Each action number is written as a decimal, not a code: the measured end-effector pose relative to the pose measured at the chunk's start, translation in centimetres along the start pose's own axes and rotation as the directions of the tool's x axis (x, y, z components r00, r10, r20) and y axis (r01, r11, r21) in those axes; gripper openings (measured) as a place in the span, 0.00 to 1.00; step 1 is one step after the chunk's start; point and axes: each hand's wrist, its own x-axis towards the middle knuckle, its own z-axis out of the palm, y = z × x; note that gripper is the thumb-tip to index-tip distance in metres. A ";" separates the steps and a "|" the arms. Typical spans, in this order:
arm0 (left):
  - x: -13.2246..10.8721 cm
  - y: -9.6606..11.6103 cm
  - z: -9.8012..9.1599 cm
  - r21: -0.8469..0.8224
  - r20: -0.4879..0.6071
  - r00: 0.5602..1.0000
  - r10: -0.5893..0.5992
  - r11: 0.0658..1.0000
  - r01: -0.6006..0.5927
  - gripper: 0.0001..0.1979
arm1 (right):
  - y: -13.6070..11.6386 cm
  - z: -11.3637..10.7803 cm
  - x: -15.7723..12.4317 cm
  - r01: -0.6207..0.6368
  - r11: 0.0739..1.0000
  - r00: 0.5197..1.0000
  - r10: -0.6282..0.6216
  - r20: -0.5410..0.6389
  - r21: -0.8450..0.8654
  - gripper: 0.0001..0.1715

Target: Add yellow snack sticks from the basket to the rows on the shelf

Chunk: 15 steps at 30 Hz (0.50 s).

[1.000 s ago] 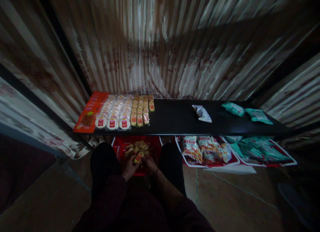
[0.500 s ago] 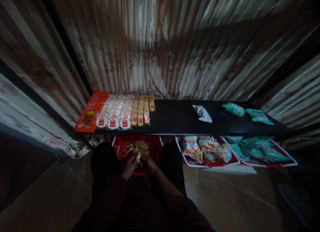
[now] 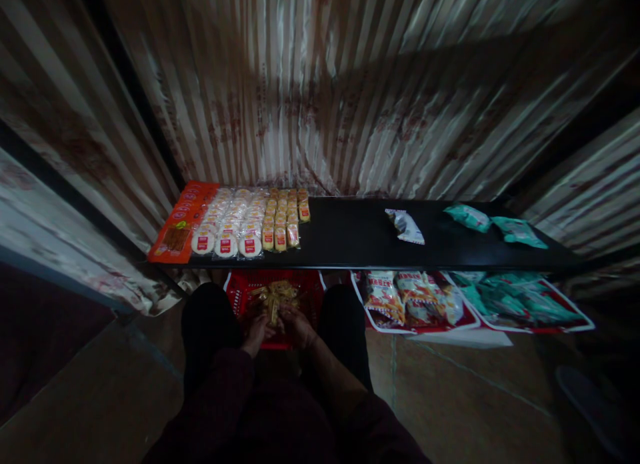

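Striped curtains (image 3: 300,97) hang behind our black shelf (image 3: 345,237). In head view, wrapped snacks (image 3: 250,217) already form rows at nine o'clock; loose golden packs (image 3: 281,292), unshelved, lie in the red basket (image 3: 239,293) at seven. Our left hand (image 3: 257,332) and right hand (image 3: 299,326) are at them; whether either grip is closed, we cannot tell.

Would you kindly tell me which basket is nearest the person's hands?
The leftmost basket, between the knees, holding gold snack packets; the other two sit farther right.
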 end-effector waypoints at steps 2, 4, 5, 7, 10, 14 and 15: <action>-0.1 0.2 0.0 -0.017 -0.010 1.000 -0.011 1.000 0.010 0.17 | -0.1 0.1 -0.1 -0.037 0.997 0.998 0.040 -0.045 0.072 0.20; -0.1 0.4 0.1 -0.035 -0.022 1.000 -0.022 0.999 0.021 0.17 | -0.2 0.2 -0.2 -0.062 0.990 0.996 0.069 -0.052 0.126 0.21; -0.1 0.5 0.1 -0.044 -0.028 0.999 -0.028 0.999 0.027 0.17 | -0.2 0.2 -0.2 -0.070 0.987 0.996 0.077 -0.039 0.141 0.21; -0.2 0.6 0.1 -0.059 -0.036 0.999 -0.040 0.998 0.038 0.17 | -0.3 0.1 -0.3 -0.086 0.984 0.996 0.087 0.000 0.153 0.20; -0.4 0.7 0.1 -0.078 -0.044 0.998 -0.049 0.996 0.045 0.17 | -0.3 0.0 -0.4 -0.095 0.984 0.995 0.094 0.017 0.152 0.19; -0.4 0.7 0.1 -0.101 -0.050 0.998 -0.050 0.994 0.045 0.14 | -0.2 -0.1 -0.2 -0.096 0.985 0.995 0.095 0.015 0.147 0.19; -0.4 0.7 0.1 -0.106 -0.049 0.998 -0.051 0.993 0.046 0.13 | -0.2 -0.1 -0.2 -0.094 0.985 0.996 0.092 0.019 0.146 0.19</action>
